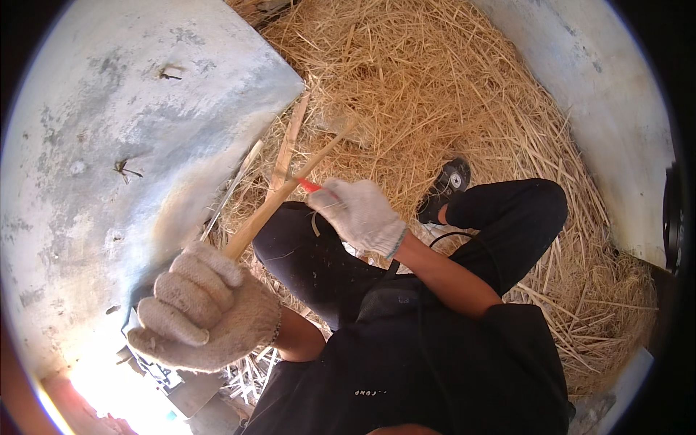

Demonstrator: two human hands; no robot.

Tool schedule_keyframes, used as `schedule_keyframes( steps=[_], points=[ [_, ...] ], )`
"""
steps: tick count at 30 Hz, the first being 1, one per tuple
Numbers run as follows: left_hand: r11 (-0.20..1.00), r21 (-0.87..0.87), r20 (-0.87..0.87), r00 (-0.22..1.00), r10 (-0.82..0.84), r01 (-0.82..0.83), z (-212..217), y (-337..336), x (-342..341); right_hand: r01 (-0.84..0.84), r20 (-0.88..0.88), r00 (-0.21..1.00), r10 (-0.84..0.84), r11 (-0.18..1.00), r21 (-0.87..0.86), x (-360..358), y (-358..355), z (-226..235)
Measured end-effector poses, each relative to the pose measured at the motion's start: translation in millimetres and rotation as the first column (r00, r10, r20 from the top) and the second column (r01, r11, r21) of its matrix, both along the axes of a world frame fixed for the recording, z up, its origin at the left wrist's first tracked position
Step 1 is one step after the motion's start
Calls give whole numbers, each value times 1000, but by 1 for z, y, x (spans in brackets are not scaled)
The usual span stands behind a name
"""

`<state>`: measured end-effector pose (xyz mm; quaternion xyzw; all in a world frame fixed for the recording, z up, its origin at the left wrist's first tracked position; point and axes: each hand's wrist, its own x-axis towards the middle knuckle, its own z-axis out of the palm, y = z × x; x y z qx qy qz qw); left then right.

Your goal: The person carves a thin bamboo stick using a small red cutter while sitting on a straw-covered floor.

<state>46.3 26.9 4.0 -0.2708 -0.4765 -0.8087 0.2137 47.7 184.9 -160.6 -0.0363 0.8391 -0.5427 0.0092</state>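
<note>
My left hand, in a pale knitted work glove, is closed round the near end of a long tan strip of wood or bamboo. The strip slants up and away to the right, narrowing toward its far end. My right hand, gloved likewise, grips a red-handled knife. Its small blade, only partly visible, lies against the strip about midway along. A thin curled shaving hangs just below the right hand, over my dark trouser leg.
Loose straw-like shavings cover the floor ahead and to the right. Another flat wooden strip lies beyond the knife. A weathered pale wall rises on the left, another on the right. My shoe rests among the shavings.
</note>
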Motion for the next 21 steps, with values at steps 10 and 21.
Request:
schedule_keyframes(
  steps=[10, 21],
  points=[
    [974, 141, 83, 983, 164, -175, 1, -22, -24, 143, -97, 988, -121, 956, 258, -30, -25, -98],
    [981, 180, -2, 998, 67, -66, -11, -42, -16, 129, 128, 987, -98, 956, -263, -3, -24, 7]
  ],
)
